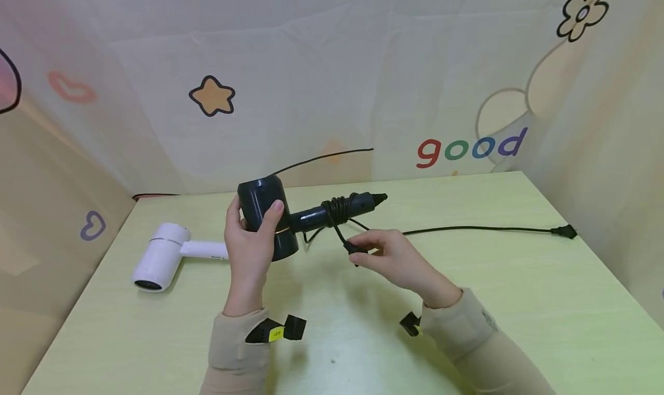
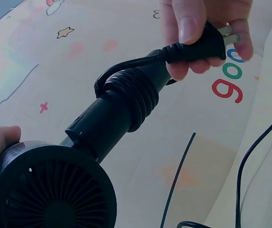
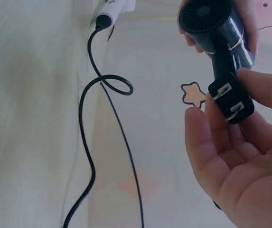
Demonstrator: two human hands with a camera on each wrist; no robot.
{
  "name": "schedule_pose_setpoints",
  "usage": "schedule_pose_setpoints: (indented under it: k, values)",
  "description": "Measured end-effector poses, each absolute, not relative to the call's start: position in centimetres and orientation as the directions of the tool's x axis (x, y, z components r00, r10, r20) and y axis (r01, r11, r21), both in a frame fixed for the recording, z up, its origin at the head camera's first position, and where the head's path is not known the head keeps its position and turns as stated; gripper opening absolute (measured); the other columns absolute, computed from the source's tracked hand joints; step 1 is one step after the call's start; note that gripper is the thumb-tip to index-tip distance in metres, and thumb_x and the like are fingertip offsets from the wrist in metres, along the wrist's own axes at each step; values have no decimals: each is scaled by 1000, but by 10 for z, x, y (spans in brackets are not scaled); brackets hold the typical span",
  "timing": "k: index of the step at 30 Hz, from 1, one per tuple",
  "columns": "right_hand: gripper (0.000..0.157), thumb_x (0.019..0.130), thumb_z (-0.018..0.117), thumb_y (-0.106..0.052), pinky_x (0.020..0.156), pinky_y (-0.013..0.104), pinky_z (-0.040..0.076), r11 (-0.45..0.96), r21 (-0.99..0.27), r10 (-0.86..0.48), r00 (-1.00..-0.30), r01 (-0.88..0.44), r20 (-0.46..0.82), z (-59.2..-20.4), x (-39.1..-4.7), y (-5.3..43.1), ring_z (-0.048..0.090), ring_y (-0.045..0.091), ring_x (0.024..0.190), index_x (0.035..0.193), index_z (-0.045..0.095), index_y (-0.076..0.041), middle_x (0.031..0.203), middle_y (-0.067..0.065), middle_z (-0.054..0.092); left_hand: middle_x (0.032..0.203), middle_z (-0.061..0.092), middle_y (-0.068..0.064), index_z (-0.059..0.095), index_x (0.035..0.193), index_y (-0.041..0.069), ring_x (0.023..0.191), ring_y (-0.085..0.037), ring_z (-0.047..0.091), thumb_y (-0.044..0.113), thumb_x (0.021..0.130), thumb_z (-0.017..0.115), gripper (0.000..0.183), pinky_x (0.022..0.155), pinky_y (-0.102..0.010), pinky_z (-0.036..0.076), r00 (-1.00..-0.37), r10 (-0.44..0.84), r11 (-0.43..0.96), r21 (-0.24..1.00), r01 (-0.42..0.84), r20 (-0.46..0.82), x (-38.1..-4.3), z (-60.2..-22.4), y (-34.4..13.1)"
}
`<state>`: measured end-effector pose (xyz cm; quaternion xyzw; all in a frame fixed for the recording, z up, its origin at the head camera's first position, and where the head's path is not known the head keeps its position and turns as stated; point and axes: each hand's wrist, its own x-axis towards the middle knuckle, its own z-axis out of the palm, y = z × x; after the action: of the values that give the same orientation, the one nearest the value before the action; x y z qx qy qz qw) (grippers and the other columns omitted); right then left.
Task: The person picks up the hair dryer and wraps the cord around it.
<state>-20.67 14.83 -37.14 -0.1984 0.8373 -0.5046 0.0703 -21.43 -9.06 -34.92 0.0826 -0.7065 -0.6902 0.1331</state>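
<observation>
My left hand [image 1: 249, 242] grips the barrel of a dark hair dryer [image 1: 261, 202] and holds it above the table, handle pointing right. Several turns of black cord [image 1: 338, 209] are wound round that handle. In my right hand [image 1: 391, 259], the thumb and fingers pinch the plug [image 1: 355, 248] at the cord's end, just below the handle. The plug's two metal prongs [image 3: 229, 99] face the right wrist view. The dryer's round vented end [image 2: 55, 190] fills the lower left of the left wrist view.
A white hair dryer [image 1: 161, 256] lies on the table [image 1: 332, 349] at the left, its handle partly hidden behind my left hand. Its black cord [image 1: 482, 228] runs right to a plug [image 1: 564, 231] near the table's right edge. A printed cloth [image 1: 321, 83] hangs behind.
</observation>
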Motion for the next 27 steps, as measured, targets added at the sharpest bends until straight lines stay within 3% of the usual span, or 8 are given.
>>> schedule_pose_setpoints:
  k: [8,14,17,21,24,27]
  values:
    - [31,88,67,-22,85,31,51,373,-897,-467,-883,-240,42,-380,-222,159,61,18,96,113,66,-4,106,9,66,124,53,-13,29,146,23,107,-31,63,41,86,66,73,87,-49,52,-968,-250,-47,998,32,19,-214,-346,-91]
    - [26,86,70,-18,75,27,52,312,-910,-492,-866,-275,93,-389,-231,165,58,16,86,106,71,-2,98,4,64,125,53,-13,29,146,23,108,-30,62,41,86,66,72,88,-47,52,-980,-194,-105,994,-16,-36,-216,-346,-88]
    - [33,85,70,-22,60,23,47,323,-920,-487,-873,-221,38,-390,-231,166,54,11,64,111,69,-2,76,1,62,123,55,-13,30,145,25,106,-30,63,42,86,65,71,85,-45,54,-982,-180,-102,994,-30,-48,-216,-347,-87]
    - [46,86,70,-26,56,27,49,293,-951,-489,-870,-95,-64,-391,-232,169,55,12,48,121,60,1,67,3,66,120,56,-13,33,144,26,100,-26,65,43,87,65,68,82,-42,55,-986,-157,-106,993,-43,-60,-216,-347,-85]
    - [48,89,66,-23,65,30,56,171,-985,-530,-840,23,-112,-394,-233,174,68,17,59,126,53,3,85,9,73,118,57,-14,34,143,27,95,-22,66,42,87,65,66,80,-40,56,-989,-130,-105,993,-58,-72,-215,-348,-85]
    - [36,97,52,-20,63,29,57,-2,-992,-640,-763,123,-93,-396,-233,183,72,18,70,130,52,-5,94,11,73,115,58,-15,35,142,27,90,-19,66,39,88,65,63,77,-39,57,-993,-89,-73,994,-77,-83,-214,-349,-85]
